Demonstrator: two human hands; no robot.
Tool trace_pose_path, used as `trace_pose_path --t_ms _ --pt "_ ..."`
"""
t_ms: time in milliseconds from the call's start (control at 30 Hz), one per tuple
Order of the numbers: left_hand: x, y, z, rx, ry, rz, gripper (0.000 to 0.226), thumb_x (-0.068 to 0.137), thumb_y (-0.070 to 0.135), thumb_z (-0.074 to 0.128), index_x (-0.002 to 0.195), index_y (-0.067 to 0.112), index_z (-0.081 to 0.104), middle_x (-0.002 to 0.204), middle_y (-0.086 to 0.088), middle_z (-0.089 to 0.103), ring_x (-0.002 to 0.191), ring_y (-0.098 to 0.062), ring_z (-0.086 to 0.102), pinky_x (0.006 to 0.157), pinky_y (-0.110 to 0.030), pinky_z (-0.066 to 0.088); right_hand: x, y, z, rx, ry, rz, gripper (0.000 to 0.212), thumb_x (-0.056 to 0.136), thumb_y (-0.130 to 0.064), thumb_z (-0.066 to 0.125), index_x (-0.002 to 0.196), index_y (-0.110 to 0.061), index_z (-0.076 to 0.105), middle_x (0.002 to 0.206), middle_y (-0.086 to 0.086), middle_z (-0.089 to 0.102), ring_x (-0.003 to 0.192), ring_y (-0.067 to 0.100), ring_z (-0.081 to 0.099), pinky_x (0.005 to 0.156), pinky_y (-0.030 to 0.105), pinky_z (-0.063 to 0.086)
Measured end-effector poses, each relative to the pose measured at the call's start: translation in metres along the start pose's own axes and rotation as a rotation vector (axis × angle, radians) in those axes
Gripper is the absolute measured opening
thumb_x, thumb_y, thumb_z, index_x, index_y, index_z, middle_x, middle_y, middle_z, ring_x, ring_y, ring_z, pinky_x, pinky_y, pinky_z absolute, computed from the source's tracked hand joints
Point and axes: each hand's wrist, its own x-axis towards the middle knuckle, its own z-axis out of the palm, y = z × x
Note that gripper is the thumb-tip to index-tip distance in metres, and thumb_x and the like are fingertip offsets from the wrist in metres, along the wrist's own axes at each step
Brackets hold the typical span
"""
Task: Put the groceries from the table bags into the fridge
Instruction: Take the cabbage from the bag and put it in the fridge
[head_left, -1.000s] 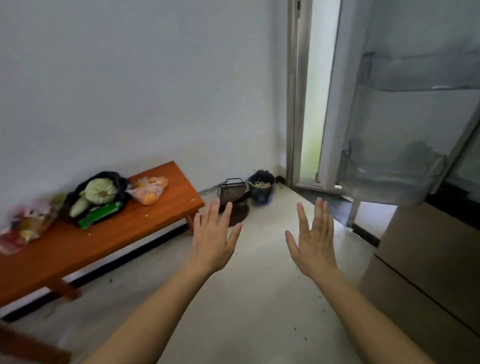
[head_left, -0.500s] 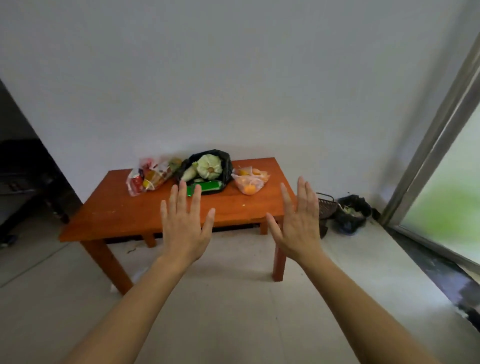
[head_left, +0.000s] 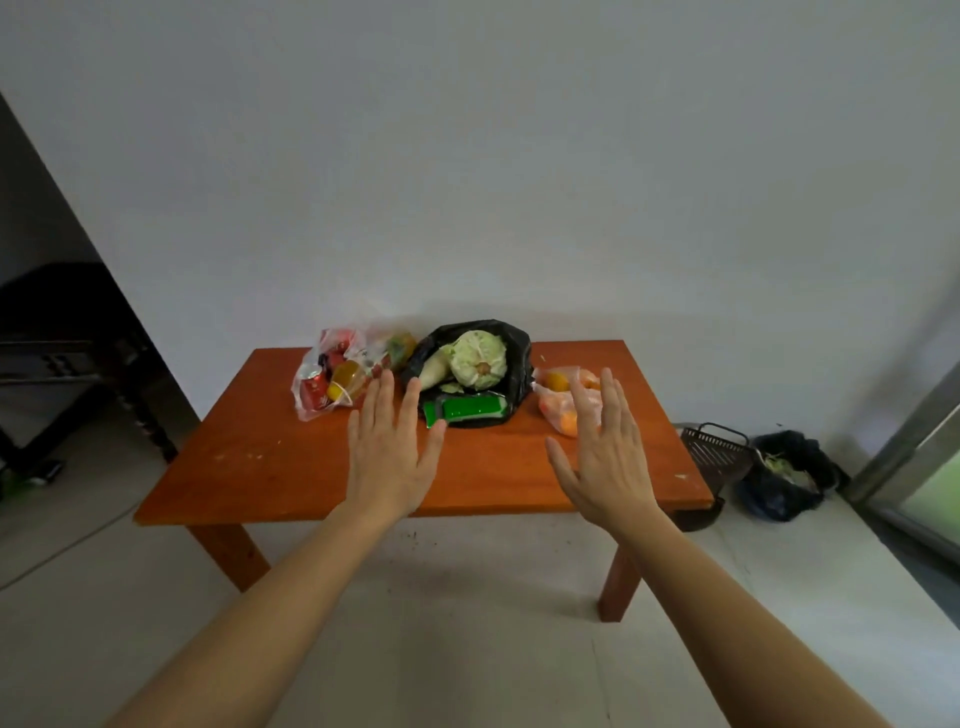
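Both hands, left hand (head_left: 390, 457) and right hand (head_left: 605, 457), flat, empty, hovering above the worktop (head_left: 270, 467); groceries sit at its back edge: clear bag of cans (head_left: 327, 382), black bag (head_left: 514, 358) with cabbage (head_left: 478, 359), orange-fruit bag (head_left: 563, 402); best reach one bag, grip its neck.

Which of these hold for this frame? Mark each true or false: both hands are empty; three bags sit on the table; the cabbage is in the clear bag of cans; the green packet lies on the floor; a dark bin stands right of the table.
1. Both hands are empty: true. The left hand and right hand are open, holding nothing.
2. Three bags on the table: true.
3. Cabbage in the clear bag of cans: false. The cabbage sits in the black bag.
4. Green packet on the floor: false. The green packet lies on the table.
5. Dark bin right of the table: true.
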Motion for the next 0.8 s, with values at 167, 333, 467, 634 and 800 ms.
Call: trace_pose_path --t_ms 167,333,467,634,800 --pt "0.088 -0.031 0.058 0.090 -0.089 -0.037 0.071 0.100 0.062 0.014 0.158 0.023 0.008 0.166 -0.007 -0.004 0.153 -0.024 -0.007 0.123 -0.051 0.009 0.087 0.032 0.073 0.031 -0.081 0.044 0.075 0.100 -0.053 0.042 0.160 -0.026 0.007 0.168 0.012 -0.001 0.154 0.032 0.008 0.118 0.052 0.025" --pt "0.188 -0.046 0.085 0.145 -0.131 -0.083 0.072 0.099 0.062 0.014 0.158 0.020 0.015 0.165 -0.012 0.006 0.152 -0.029 0.004 0.122 -0.050 0.013 0.187 0.050 0.132 0.072 -0.233 0.041 0.075 0.102 -0.050 0.042 0.160 -0.018 0.009 0.167 0.015 0.008 0.152 0.034 0.017 0.117 0.046 0.030" --pt "0.261 -0.059 0.106 0.072 -0.177 -0.099 0.070 0.100 0.061 0.022 0.156 0.020 0.021 0.165 -0.010 0.012 0.151 -0.029 0.011 0.120 -0.048 0.019 0.269 0.055 0.164 0.126 -0.358 0.023 0.072 0.101 -0.043 0.049 0.159 -0.016 0.016 0.163 0.012 0.022 0.148 0.032 0.024 0.110 0.046 0.039" --pt "0.320 -0.080 0.154 -0.152 -0.343 -0.164 0.069 0.100 0.061 0.026 0.154 0.019 0.028 0.162 -0.007 0.025 0.149 -0.023 0.021 0.119 -0.044 0.022 0.332 0.063 0.214 0.254 -0.504 0.124 0.069 0.100 -0.043 0.053 0.157 -0.017 0.024 0.157 0.010 0.031 0.141 0.032 0.037 0.105 0.046 0.045" --pt "0.380 -0.112 0.224 -0.462 -0.642 -0.297 0.067 0.100 0.059 0.031 0.153 0.018 0.029 0.158 -0.006 0.031 0.143 -0.022 0.032 0.114 -0.037 0.030 0.367 0.067 0.282 0.290 -0.642 0.320 0.066 0.102 -0.042 0.053 0.157 -0.017 0.026 0.159 0.011 0.032 0.138 0.031 0.043 0.106 0.042 0.044"
